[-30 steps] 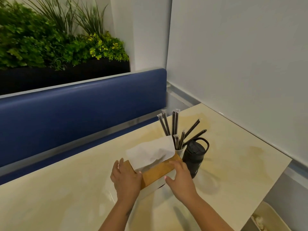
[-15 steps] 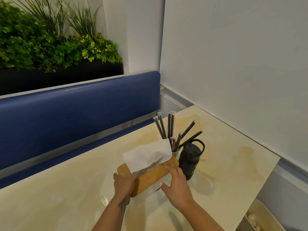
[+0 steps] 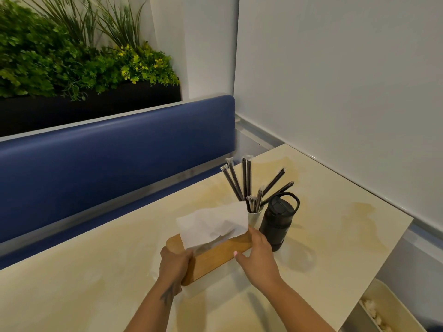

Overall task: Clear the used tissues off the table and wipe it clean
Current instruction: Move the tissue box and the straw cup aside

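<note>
1. On the cream table (image 3: pixel 96 271), near its middle, stands a wooden-lidded tissue box (image 3: pixel 215 257) with a white tissue (image 3: pixel 213 224) sticking up.
2. Left hand (image 3: pixel 176 262) curls round the box's left end, gripping it.
3. Right hand (image 3: pixel 257 255) holds the right end between thumb and bent fingers.
4. Black bottle (image 3: pixel 275 221) and straw cup (image 3: pixel 254 215) stand just behind.
5. Crumpled used tissues (image 3: pixel 370 307) lie in a white bin (image 3: pixel 393 305) beside the table's right edge.

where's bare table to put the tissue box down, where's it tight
The table is bare left of the left hand toward the bench, and right of the bottle up to the wall. Crowded behind the tissue box: straw cup and bottle stand close.
</note>
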The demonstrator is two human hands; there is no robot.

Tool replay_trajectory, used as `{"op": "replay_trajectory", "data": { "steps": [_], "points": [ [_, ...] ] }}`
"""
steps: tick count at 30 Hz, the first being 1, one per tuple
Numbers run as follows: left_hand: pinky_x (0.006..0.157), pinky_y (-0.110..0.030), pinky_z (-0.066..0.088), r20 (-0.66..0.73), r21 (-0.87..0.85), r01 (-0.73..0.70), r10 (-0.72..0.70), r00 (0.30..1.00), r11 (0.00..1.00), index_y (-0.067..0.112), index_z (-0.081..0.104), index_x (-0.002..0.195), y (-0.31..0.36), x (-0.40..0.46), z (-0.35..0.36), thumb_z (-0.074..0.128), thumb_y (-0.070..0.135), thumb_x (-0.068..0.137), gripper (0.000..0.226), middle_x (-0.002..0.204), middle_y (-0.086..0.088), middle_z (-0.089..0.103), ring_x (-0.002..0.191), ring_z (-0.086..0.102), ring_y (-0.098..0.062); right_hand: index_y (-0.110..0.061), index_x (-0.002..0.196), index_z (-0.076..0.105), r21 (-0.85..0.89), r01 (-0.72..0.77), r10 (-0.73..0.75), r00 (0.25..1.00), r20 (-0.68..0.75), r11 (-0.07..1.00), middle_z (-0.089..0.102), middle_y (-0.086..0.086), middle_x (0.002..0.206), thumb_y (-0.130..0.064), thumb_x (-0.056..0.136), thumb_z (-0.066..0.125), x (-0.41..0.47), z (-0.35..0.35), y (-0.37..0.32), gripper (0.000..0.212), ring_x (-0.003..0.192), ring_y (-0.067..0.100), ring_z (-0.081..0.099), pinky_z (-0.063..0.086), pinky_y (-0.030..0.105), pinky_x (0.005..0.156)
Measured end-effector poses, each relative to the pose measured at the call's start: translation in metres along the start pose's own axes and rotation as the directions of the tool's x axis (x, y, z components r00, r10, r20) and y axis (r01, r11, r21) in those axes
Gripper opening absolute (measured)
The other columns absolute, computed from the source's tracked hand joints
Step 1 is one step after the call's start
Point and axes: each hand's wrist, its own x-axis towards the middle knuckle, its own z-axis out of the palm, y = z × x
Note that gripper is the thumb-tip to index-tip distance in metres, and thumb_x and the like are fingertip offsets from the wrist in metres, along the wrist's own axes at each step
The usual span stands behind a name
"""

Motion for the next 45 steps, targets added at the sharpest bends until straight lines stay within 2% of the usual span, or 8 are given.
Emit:
{"op": "replay_trajectory", "data": {
  "steps": [8, 14, 19, 26, 29, 36, 42, 45],
  "points": [
    [0.058, -0.029, 0.048, 0.032, 0.04, -0.006, 0.005, 0.999, 0.999, 0.012, 0.041, 0.121, -0.005, -0.009, -0.015, 0.079, 0.04, 0.05, 0.085, 0.096, -0.008, 0.061, 0.083, 0.06, -0.023, -0.025, 0.14, 0.036, 0.108, -0.135, 0.119, 0.983, 0.14, 0.985, 0.046, -0.001, 0.139, -0.027, 0.082, 0.066, 0.005, -0.002, 0.001, 0.065, 0.122, 0.018, 0.048, 0.044, 0.035, 0.1],
    [0.064, -0.031, 0.044, 0.035, 0.034, -0.056, 0.055, 0.998, 0.998, 0.016, 0.056, 0.084, -0.012, -0.024, -0.008, 0.061, 0.031, 0.049, 0.039, 0.082, -0.01, 0.065, 0.072, 0.058, -0.024, -0.018, 0.134, 0.042, 0.059, -0.236, 0.224, 0.962, 0.154, 0.97, 0.051, 0.004, 0.13, -0.038, 0.083, 0.062, 0.0, -0.012, 0.005, 0.059, 0.112, 0.022, 0.054, 0.046, 0.031, 0.085],
    [0.068, -0.031, 0.046, 0.078, 0.061, -0.048, 0.043, 0.996, 0.997, 0.019, 0.057, 0.101, -0.024, -0.034, 0.009, 0.071, 0.041, 0.053, 0.055, 0.088, 0.002, 0.063, 0.079, 0.058, -0.017, -0.03, 0.104, 0.057, 0.012, -0.285, 0.283, 0.955, 0.091, 0.958, 0.058, 0.0, 0.1, -0.056, 0.068, 0.057, -0.013, -0.023, 0.023, 0.044, 0.083, 0.013, 0.058, 0.055, 0.034, 0.074],
    [0.088, -0.035, 0.048, 0.196, 0.223, -0.118, 0.075, 0.978, 0.968, 0.016, 0.055, 0.12, -0.024, -0.056, 0.05, 0.075, 0.039, 0.072, 0.057, 0.111, -0.007, 0.062, 0.101, 0.058, -0.025, -0.024, 0.127, 0.049, 0.026, -0.344, 0.345, 0.937, -0.052, 0.939, 0.046, -0.003, 0.111, -0.049, 0.084, 0.057, -0.041, -0.067, 0.045, 0.051, 0.105, 0.018, 0.052, 0.042, 0.028, 0.078],
    [0.072, -0.032, 0.046, 0.258, 0.184, -0.189, 0.138, 0.956, 0.965, 0.015, 0.06, 0.105, -0.028, -0.071, 0.069, 0.065, 0.031, 0.051, 0.057, 0.093, -0.005, 0.065, 0.086, 0.059, -0.023, -0.023, 0.127, 0.048, 0.021, -0.373, 0.373, 0.923, -0.095, 0.928, 0.039, -0.005, 0.102, -0.042, 0.086, 0.054, -0.052, -0.087, 0.062, 0.045, 0.106, 0.019, 0.05, 0.04, 0.029, 0.08],
    [0.096, -0.038, 0.045, 0.361, 0.162, -0.261, 0.189, 0.913, 0.952, 0.008, 0.054, 0.123, -0.034, -0.086, 0.123, 0.062, 0.027, 0.051, 0.075, 0.116, -0.01, 0.061, 0.11, 0.057, -0.028, -0.022, 0.128, 0.051, 0.063, -0.468, 0.469, 0.852, -0.235, 0.882, 0.042, -0.002, 0.103, -0.037, 0.086, 0.053, -0.068, -0.126, 0.101, 0.044, 0.107, 0.021, 0.049, 0.04, 0.031, 0.081],
    [0.082, -0.034, 0.048, 0.342, 0.094, -0.248, 0.203, 0.917, 0.964, 0.012, 0.045, 0.129, -0.039, -0.094, 0.167, 0.063, 0.009, 0.079, 0.053, 0.098, 0.002, 0.059, 0.086, 0.057, -0.018, -0.018, 0.129, 0.051, 0.093, -0.523, 0.52, 0.783, -0.342, 0.847, 0.053, 0.006, 0.124, -0.029, 0.085, 0.055, -0.061, -0.157, 0.13, 0.045, 0.111, 0.024, 0.051, 0.043, 0.034, 0.086],
    [0.087, -0.03, 0.043, 0.382, 0.136, -0.272, 0.203, 0.902, 0.953, 0.015, 0.042, 0.129, -0.014, -0.099, 0.193, 0.073, 0.031, 0.076, 0.064, 0.119, -0.004, 0.054, 0.106, 0.055, -0.024, -0.019, 0.129, 0.051, 0.115, -0.528, 0.529, 0.763, -0.371, 0.842, 0.051, 0.007, 0.125, -0.027, 0.084, 0.057, -0.051, -0.174, 0.142, 0.046, 0.111, 0.025, 0.051, 0.044, 0.036, 0.085]
  ]
}}
